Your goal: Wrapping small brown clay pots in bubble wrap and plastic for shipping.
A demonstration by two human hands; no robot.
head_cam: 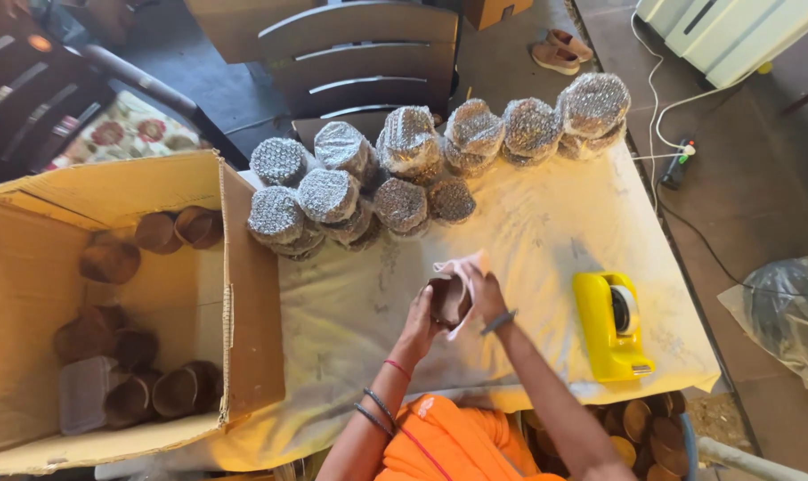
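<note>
My left hand (419, 325) and right hand (486, 294) both grip a small round brown clay cup (448, 298), pale thin wrap (462, 267) around it; bubble-wrapped bundles (404, 169) behind.

cloth-covered table (528, 240), bubble-wrapped bundles (404, 169), yellow tape dispenser (610, 326)

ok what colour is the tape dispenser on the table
Bright yellow tape dispenser, seen clearly in the head view.

Small brown clay cup (448, 298), tilted, half wrapped in pale sheet (462, 267).
</note>
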